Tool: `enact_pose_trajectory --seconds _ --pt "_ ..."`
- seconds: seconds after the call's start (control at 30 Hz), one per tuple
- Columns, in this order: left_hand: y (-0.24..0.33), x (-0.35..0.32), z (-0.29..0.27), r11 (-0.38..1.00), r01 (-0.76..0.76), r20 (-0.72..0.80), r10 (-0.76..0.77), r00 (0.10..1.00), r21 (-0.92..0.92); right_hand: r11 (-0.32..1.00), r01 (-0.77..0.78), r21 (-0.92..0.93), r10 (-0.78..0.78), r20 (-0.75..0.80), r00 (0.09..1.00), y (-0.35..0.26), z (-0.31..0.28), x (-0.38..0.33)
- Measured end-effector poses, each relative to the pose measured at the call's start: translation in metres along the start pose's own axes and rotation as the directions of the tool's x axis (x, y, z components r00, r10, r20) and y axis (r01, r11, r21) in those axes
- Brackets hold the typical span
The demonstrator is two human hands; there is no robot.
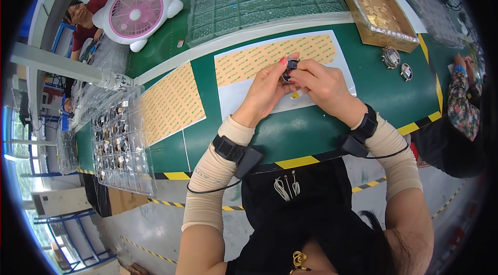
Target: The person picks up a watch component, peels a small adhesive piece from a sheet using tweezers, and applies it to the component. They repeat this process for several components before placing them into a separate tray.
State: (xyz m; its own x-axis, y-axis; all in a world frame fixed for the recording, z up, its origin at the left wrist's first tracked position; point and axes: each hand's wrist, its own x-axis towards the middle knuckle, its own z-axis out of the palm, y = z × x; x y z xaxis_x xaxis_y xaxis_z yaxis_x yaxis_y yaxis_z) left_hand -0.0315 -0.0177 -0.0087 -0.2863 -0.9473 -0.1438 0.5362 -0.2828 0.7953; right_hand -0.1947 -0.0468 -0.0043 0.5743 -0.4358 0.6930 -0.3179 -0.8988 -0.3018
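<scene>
Between my two hands, over the table, is a small black round part (291, 65), its detail partly covered by fingers. My left hand (263, 90) grips it from the left with thumb and fingers. From the other side my right hand (326, 87) is closed, its fingertips pressed on the same part. Under my hands lies a white sheet (233, 101) with a tan adhesive backing sheet (241, 68), printed in green, on its upper portion. A small yellow piece (295, 95) shows just below my fingers.
Another tan sheet (174, 103) lies left, beside a clear compartment tray (148, 166) of small round parts. Two metallic round parts (391, 58) sit right, below a cardboard box (386, 39) of tan scraps. Behind are clear trays (264, 3) and a pink-white fan (136, 15). People sit nearby.
</scene>
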Motion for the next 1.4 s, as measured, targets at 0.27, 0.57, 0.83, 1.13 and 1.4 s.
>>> enact_pose_trajectory --seconds 0.27,0.57,0.83,1.13,1.4 --pt "0.0 0.0 0.002 1.0 0.018 -0.002 -0.018 1.0 0.002 0.992 0.064 -0.111 -0.064 0.011 0.998 0.003 -0.004 0.0" --pt "0.001 -0.002 0.011 0.999 0.034 -0.021 -0.035 0.999 -0.02 0.997 0.006 -0.075 -0.014 -0.097 0.995 0.004 0.002 0.002" --pt "0.0 0.0 0.0 0.999 0.04 0.078 -0.037 0.996 -0.031 0.978 -0.123 0.171 0.144 -0.113 0.983 0.002 0.006 0.001" --pt "0.002 -0.006 0.013 0.996 -0.037 -0.001 0.038 0.999 0.082 0.971 -0.168 0.172 0.185 -0.092 0.978 0.002 0.005 0.001" --pt "-0.002 -0.001 0.007 0.988 -0.057 0.07 0.047 0.996 0.146 0.974 -0.218 0.068 0.222 -0.056 0.973 -0.004 -0.001 0.001"
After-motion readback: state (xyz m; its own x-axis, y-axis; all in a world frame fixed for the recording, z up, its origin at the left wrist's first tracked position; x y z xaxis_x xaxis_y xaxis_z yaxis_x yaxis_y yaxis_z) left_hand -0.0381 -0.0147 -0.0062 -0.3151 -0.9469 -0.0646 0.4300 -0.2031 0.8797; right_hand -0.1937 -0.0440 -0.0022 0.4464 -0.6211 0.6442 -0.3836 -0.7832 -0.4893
